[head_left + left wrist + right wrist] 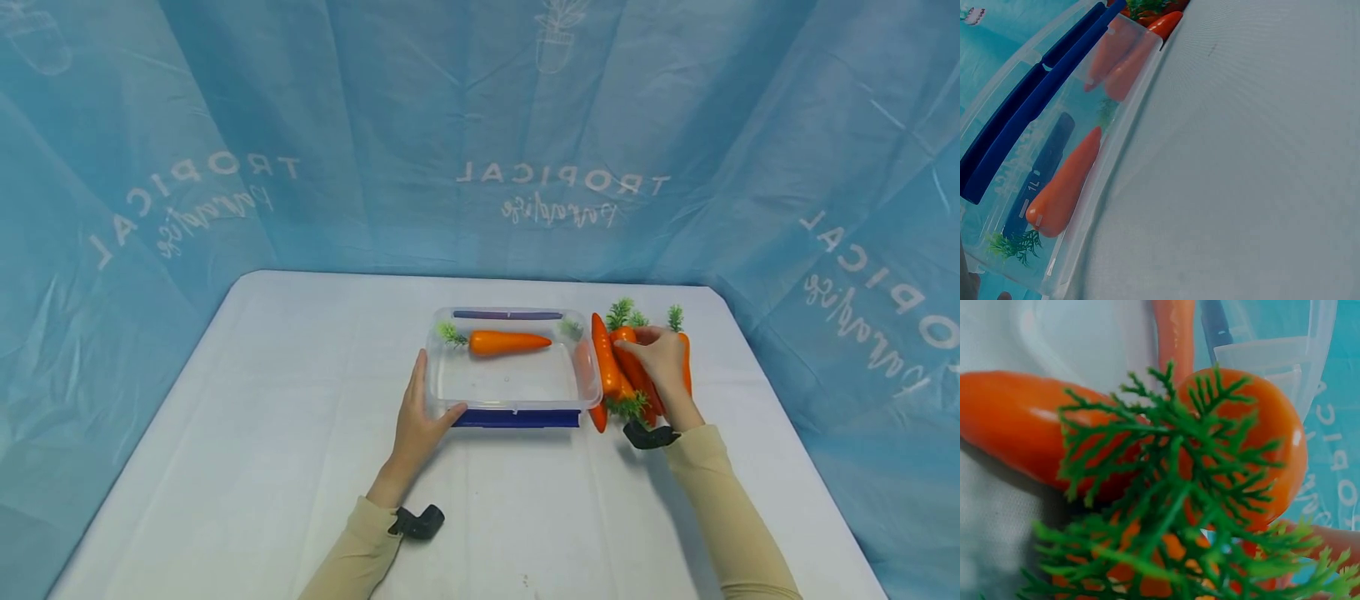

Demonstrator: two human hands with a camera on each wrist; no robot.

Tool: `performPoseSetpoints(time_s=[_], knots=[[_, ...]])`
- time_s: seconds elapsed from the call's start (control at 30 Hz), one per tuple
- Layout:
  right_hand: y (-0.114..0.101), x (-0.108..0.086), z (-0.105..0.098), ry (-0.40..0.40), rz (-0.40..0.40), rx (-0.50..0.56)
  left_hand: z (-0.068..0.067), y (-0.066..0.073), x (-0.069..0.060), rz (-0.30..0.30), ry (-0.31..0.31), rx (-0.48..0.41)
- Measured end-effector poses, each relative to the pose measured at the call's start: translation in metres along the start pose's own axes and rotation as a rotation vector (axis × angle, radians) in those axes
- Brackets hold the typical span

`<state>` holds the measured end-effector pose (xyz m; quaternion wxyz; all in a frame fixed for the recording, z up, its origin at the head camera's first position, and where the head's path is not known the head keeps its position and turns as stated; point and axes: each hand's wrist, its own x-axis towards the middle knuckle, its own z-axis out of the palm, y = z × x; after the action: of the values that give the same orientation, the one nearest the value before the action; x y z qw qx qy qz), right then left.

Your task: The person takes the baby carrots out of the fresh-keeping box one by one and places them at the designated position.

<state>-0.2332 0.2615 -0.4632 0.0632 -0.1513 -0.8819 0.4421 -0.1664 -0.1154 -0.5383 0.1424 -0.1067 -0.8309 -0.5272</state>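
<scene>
A clear plastic container [517, 400] with blue clip flaps stands mid-table, and one orange carrot [506, 342] with a green leafy top lies inside it towards the back. My left hand [417, 429] rests against the container's left front corner, fingers straight along the side and thumb at the front rim. To the right of the container, my right hand [663, 360] reaches into a pile of carrots [604, 354] and pinches one carrot [624, 336] near its thick end. Green leaves [1172, 469] cover much of the right wrist view, hiding most of that grip.
The container's blue front flap [517, 418] hangs outward. Several carrots overlap close to its right wall, one carrot [686, 362] at the pile's right side. The white table [262, 433] runs back to a blue printed curtain [420, 225].
</scene>
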Motion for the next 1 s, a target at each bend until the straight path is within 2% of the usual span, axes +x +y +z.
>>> performPoseSetpoints(time_s=[0.17,0.4,0.8,1.0], knots=[[-0.003,-0.001,-0.002,0.031,-0.012,-0.009,0.000,0.001,0.000,-0.005,-0.002,-0.005],[-0.016,-0.001,-0.005,0.084,-0.079,0.047,-0.002,0.001,0.000,-0.006,0.001,0.006],[-0.050,0.001,0.011,-0.043,-0.209,0.134,0.001,0.000,0.000,-0.006,0.006,0.009],[-0.064,-0.001,0.017,-0.091,-0.235,0.148,0.000,0.003,0.000,-0.007,0.004,0.008]])
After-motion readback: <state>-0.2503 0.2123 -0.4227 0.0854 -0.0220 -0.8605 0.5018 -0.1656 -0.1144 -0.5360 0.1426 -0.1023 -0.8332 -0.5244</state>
